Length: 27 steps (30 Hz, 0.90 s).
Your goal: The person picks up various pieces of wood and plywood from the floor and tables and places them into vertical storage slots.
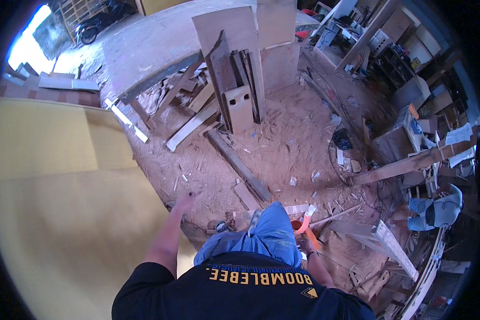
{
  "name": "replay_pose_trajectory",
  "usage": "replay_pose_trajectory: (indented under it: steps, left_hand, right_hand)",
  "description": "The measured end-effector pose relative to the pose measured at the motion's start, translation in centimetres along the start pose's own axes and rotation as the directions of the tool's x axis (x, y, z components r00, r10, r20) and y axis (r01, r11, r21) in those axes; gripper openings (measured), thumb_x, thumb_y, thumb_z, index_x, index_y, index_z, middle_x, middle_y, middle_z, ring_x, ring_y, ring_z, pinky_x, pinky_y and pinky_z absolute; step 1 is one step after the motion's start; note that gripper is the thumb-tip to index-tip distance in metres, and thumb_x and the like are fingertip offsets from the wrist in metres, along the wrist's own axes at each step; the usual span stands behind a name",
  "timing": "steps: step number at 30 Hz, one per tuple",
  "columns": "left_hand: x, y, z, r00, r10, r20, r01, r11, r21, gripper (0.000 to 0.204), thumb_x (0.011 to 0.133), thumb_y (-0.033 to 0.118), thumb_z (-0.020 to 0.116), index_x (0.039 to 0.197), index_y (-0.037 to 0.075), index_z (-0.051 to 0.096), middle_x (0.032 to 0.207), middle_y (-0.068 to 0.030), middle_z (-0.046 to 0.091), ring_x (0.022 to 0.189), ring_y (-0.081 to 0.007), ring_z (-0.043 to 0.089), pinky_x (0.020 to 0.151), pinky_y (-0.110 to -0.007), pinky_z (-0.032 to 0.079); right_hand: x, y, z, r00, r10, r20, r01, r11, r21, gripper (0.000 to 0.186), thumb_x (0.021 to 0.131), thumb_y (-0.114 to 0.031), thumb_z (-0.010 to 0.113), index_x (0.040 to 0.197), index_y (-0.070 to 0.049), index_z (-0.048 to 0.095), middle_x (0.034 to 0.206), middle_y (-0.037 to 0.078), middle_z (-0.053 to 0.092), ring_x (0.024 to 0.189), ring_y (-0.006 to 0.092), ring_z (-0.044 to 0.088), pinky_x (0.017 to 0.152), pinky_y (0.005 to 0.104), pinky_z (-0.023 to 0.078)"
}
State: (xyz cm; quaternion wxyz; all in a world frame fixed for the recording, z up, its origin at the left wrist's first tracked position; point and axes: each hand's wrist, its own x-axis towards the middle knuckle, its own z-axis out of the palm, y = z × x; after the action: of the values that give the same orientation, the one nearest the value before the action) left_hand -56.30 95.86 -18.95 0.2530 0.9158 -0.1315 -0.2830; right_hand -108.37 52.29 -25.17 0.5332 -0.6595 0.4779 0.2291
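Observation:
My left hand (pixel 184 201) hangs beside the edge of a large yellow-topped panel (pixel 64 213), above the littered floor. Its fingers look curled, and nothing shows in them. Low at my right side, my right hand (pixel 305 245) is closed at an orange tool (pixel 304 226) with a curved, pale-tipped upper part. My fingers partly hide the tool, so its exact kind cannot be made out. A dark band circles my right wrist. Between my hands my blue trouser leg (pixel 274 229) is bent forward.
A long beam (pixel 237 164) and a short board (pixel 246 196) lie ahead on the dusty, scrap-strewn floor. Boards lean on a tall panel (pixel 218 53) by a large pale table (pixel 149 42). To the right are a slanted timber (pixel 397 250) and another person (pixel 442 207), bending.

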Motion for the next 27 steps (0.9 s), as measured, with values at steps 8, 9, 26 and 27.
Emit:
replay_pose_trajectory:
  steps: [8, 9, 26, 27]
  left_hand:
    - [10.7, 6.2, 0.6, 0.996, 0.048, 0.074, -0.051, 0.998, 0.037, 0.035, 0.086, 0.032, 0.062, 0.103, 0.001, 0.064, 0.095, -0.0213, 0.068, 0.083, -0.0355, 0.067, 0.079, -0.046, 0.052]
    - [10.9, 8.3, 2.3, 0.99, 0.03, 0.141, -0.042, 0.996, 0.083, 0.037, 0.086, 0.033, 0.061, 0.106, 0.001, 0.064, 0.101, -0.0225, 0.067, 0.091, -0.0365, 0.066, 0.084, -0.047, 0.051]
    - [20.7, 17.2, 0.6, 0.965, -0.189, 0.183, 0.233, 0.937, -0.26, 0.029, 0.086, 0.025, 0.066, 0.107, 0.005, 0.067, 0.09, -0.0117, 0.072, 0.068, -0.0179, 0.068, 0.062, -0.033, 0.054]
    - [21.9, 18.0, 0.7, 0.978, -0.158, 0.133, 0.192, 0.935, -0.299, 0.029, 0.086, 0.024, 0.065, 0.107, 0.005, 0.067, 0.089, -0.0115, 0.072, 0.068, -0.0178, 0.068, 0.062, -0.033, 0.054]
  right_hand:
    - [12.4, -4.0, -3.5, 0.999, -0.012, 0.049, 0.013, 1.0, -0.025, 0.023, 0.09, -0.024, 0.055, 0.094, -0.009, 0.072, 0.09, 0.006, 0.073, 0.08, 0.022, 0.07, 0.069, 0.0366, 0.054]
    - [13.5, -3.4, -5.3, 0.997, -0.058, 0.045, 0.064, 0.989, -0.135, 0.023, 0.09, -0.025, 0.055, 0.094, -0.01, 0.072, 0.09, 0.006, 0.073, 0.081, 0.0224, 0.07, 0.069, 0.0372, 0.054]
    - [31.9, -44.3, -27.7, 0.995, -0.095, 0.006, 0.094, 0.987, 0.133, 0.017, 0.09, -0.018, 0.06, 0.102, -0.007, 0.063, 0.084, 0.005, 0.066, 0.061, 0.0119, 0.058, 0.051, 0.0257, 0.047]
    - [32.6, -45.9, -28.1, 0.995, -0.099, 0.017, 0.096, 0.985, 0.145, 0.017, 0.09, -0.018, 0.06, 0.103, -0.007, 0.063, 0.083, 0.005, 0.065, 0.061, 0.012, 0.058, 0.052, 0.0257, 0.047]
